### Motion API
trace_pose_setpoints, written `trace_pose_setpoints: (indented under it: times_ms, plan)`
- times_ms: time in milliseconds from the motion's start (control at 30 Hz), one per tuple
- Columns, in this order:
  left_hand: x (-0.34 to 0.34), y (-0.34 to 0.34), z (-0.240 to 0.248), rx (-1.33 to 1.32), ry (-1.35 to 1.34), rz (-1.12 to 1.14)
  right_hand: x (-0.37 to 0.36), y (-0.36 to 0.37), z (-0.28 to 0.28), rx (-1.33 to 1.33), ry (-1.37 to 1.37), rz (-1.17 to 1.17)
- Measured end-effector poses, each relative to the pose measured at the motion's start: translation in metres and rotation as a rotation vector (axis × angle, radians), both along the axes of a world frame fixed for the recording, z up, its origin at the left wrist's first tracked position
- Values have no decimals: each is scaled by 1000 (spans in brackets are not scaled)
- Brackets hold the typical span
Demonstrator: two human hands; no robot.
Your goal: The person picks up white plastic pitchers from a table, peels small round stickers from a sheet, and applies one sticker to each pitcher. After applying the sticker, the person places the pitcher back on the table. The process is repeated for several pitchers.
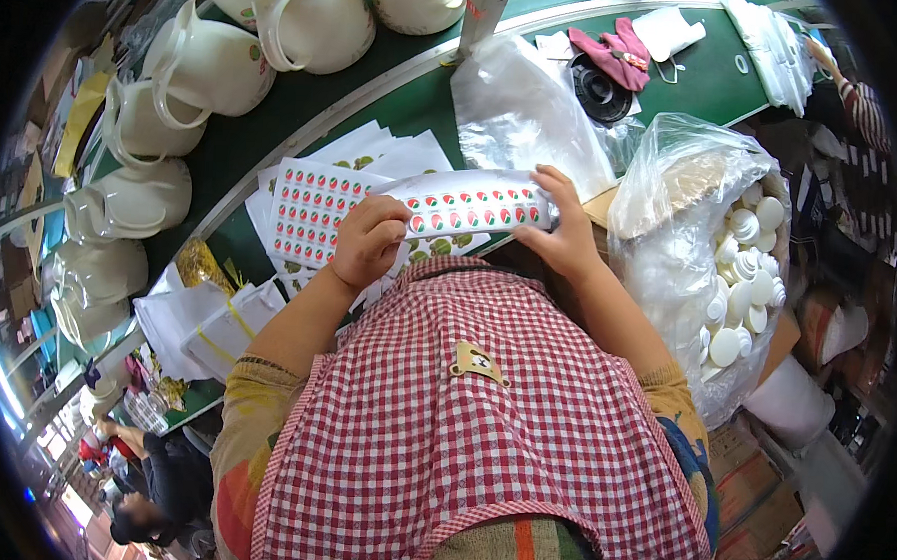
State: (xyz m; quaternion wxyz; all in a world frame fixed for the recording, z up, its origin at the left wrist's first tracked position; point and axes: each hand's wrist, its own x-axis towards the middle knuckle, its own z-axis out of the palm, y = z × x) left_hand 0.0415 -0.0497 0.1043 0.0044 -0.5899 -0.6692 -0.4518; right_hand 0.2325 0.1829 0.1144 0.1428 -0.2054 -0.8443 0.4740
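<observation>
Between both hands I hold a sticker sheet (477,209), white with rows of small red and green round stickers, bent so that a strip of it faces up. My left hand (370,239) is closed on its left end, with thumb and forefinger pinched at the edge. My right hand (569,230) grips the right end, thumb below and fingers above. Just left of my left hand lies a second sheet of red and green stickers (311,214). Under and behind it are white sheets with green leafy prints (404,154), spread out on the green table.
Cream plastic pitchers (217,70) line the curved belt at left and far left. At right stands a clear plastic bag of white lids (741,283). Beyond my hands lie clear plastic bags (516,103), a black round part (599,88) and a pink cloth (619,52). Other people work at both sides.
</observation>
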Motion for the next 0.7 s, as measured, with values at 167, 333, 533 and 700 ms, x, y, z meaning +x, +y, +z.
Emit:
trace_pose_setpoints:
  times_ms: [167, 333, 533, 700]
  plan:
    - [14, -6, 25, 75, 84, 37, 17, -4, -6, -308, -78, 113]
    - [14, -9, 40, 86, 84, 41, 17, -2, 8, -435, -109, 206]
    - [16, -21, 32, -1, -310, 116, 21, -9, 21, -345, -184, 174]
    - [7, -27, 56, -305, -977, 33, 17, -7, 31, -324, -167, 157]
